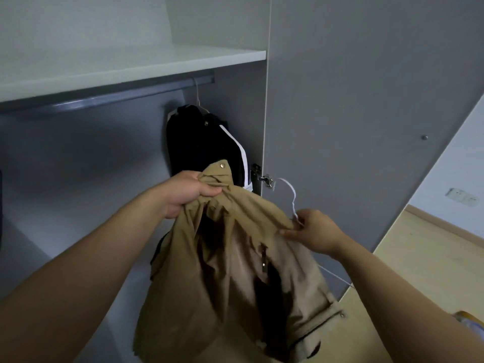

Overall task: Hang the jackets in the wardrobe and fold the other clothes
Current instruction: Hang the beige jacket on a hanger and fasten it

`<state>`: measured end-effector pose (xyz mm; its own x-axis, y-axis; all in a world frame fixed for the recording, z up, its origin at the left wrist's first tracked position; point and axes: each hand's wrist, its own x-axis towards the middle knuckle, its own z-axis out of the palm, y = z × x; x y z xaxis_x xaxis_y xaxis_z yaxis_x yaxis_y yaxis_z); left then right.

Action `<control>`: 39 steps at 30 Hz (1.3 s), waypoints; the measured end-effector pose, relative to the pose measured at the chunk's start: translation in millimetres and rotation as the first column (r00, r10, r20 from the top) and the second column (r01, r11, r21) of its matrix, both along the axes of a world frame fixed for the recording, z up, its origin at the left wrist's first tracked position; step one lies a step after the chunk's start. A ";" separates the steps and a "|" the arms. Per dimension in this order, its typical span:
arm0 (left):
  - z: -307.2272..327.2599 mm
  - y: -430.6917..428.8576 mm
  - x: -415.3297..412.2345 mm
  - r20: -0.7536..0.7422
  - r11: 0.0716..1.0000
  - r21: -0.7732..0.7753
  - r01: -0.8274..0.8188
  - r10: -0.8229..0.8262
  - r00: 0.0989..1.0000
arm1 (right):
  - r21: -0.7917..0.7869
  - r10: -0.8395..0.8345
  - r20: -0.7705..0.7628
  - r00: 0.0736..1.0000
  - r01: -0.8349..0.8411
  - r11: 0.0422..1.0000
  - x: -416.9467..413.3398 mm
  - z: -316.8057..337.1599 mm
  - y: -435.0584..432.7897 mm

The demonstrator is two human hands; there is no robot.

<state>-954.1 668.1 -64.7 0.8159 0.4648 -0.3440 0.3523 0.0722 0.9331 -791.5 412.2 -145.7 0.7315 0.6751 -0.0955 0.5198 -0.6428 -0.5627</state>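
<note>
A tan jacket (pixel 230 279) hangs between my hands in front of the open wardrobe. My left hand (pixel 188 192) grips its collar at the upper left. My right hand (pixel 314 231) pinches the jacket's shoulder together with a white wire hanger (pixel 290 195), whose hook sticks up and whose lower wire shows past the jacket at the right. A black jacket with a white stripe (pixel 207 145) hangs on its own hanger from the wardrobe rail (pixel 104 99), at the rail's right end.
A white shelf (pixel 131 66) runs above the rail. The open grey wardrobe door (pixel 366 127) stands at the right, its hinge (pixel 262 176) just behind the tan jacket. Light wooden floor (pixel 419 258) and a wall socket (pixel 461 196) lie beyond the door.
</note>
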 end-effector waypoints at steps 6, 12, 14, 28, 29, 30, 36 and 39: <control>-30.9 18.5 -9.5 -0.156 0.947 -0.088 -0.309 0.294 0.943 | 0.185 -0.033 -0.082 0.996 0.048 0.982 -28.6 -8.1 23.3; -59.3 41.5 -15.7 0.137 0.872 0.036 -0.489 0.480 0.867 | 0.314 -0.101 -0.129 0.987 0.137 0.939 -42.8 -8.8 41.2; -66.5 49.8 -15.8 0.149 0.833 0.142 -0.535 0.516 0.843 | 0.327 -0.123 -0.138 0.983 0.162 0.931 -46.1 -6.0 45.5; -55.5 69.8 -29.3 -0.192 0.173 0.976 0.136 0.376 0.907 | 0.333 -0.033 -0.139 0.990 0.078 0.940 -66.1 2.0 49.8; -53.5 68.4 -28.3 -0.187 0.184 0.975 0.124 0.383 0.905 | 0.333 -0.022 -0.146 0.989 0.071 0.940 -67.1 2.9 50.7; -51.4 67.1 -27.2 -0.182 0.202 0.973 0.110 0.387 0.904 | 0.333 -0.013 -0.151 0.988 0.063 0.941 -68.0 3.6 51.2; -38.2 67.2 -30.1 -0.162 0.562 0.824 -0.072 0.355 0.921 | 0.332 -0.025 -0.169 0.985 0.080 0.940 -67.0 4.3 47.7; -38.8 72.4 -35.7 -0.132 0.836 0.487 -0.254 0.358 0.924 | 0.332 -0.049 -0.178 0.983 0.107 0.937 -69.1 2.6 45.2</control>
